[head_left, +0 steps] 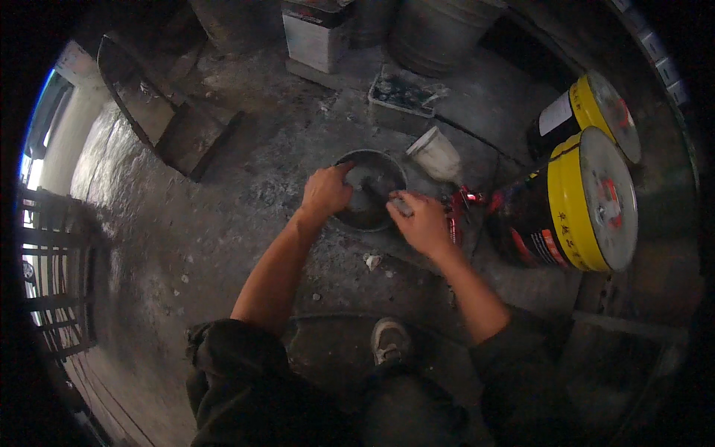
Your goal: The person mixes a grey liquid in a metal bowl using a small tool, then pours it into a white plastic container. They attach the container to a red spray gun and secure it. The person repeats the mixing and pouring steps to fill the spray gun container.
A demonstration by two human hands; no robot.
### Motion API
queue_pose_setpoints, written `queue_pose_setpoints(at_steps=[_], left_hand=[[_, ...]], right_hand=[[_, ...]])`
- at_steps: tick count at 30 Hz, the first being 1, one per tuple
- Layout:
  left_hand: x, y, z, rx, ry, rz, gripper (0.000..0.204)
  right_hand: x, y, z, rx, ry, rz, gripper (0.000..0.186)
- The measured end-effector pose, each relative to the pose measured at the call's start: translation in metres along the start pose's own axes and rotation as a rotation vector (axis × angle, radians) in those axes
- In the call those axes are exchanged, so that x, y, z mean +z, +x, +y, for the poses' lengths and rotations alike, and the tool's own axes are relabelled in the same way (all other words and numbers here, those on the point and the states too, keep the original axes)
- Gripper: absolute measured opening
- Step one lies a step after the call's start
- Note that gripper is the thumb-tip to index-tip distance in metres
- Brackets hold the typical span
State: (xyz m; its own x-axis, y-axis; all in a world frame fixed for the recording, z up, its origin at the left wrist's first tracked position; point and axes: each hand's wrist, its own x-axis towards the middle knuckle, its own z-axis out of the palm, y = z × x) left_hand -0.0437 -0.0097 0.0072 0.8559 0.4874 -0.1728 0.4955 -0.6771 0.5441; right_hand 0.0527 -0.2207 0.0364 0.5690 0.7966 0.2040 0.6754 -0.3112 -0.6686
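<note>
A round, dark basin (pixel 363 221) with grey liquid in it stands on the floor in front of me. At its left side my left hand (pixel 328 191) is closed over the rim, the index finger reaching over the edge. My right hand (pixel 418 221) is at the right rim with its fingers pinched together; whatever they hold is too dark to make out. A dark shape shows in the liquid between the hands. Just beyond my right hand lies what looks like a red spray gun (pixel 463 200) with a whitish cup (pixel 436 154).
Two black-and-yellow drums (pixel 577 201) lie to the right. Farther off are a rectangular tray (pixel 402 112) with dark contents, a white square container (pixel 316 45) and a large bucket (pixel 439 37). A metal scoop-like piece (pixel 195 138) lies far left. My shoe (pixel 390 340) is near.
</note>
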Motion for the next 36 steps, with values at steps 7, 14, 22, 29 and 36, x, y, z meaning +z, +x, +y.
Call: queue_pose_setpoints(at_steps=[7,14,22,29,36], left_hand=[[0.025,0.003,-0.007,0.363,-0.19,0.204,0.081],[0.006,0.016,0.0,0.013,-0.033,-0.116,0.083],[0.013,0.011,-0.006,0.179,-0.305,0.125,0.063],[0.011,0.02,-0.014,-0.02,-0.061,-0.068,0.064],[0.011,0.006,-0.006,0.131,-0.383,0.176,0.062]], right_hand=[[-0.009,-0.006,-0.003,0.252,0.318,-0.118,0.033],[-0.002,-0.005,0.008,-0.107,-0.159,-0.028,0.032],[-0.007,-0.006,0.016,0.302,0.265,-0.155,0.031],[-0.002,-0.004,0.004,-0.128,-0.118,0.0,0.034],[0.001,-0.005,0.023,0.326,0.355,-0.098,0.028]])
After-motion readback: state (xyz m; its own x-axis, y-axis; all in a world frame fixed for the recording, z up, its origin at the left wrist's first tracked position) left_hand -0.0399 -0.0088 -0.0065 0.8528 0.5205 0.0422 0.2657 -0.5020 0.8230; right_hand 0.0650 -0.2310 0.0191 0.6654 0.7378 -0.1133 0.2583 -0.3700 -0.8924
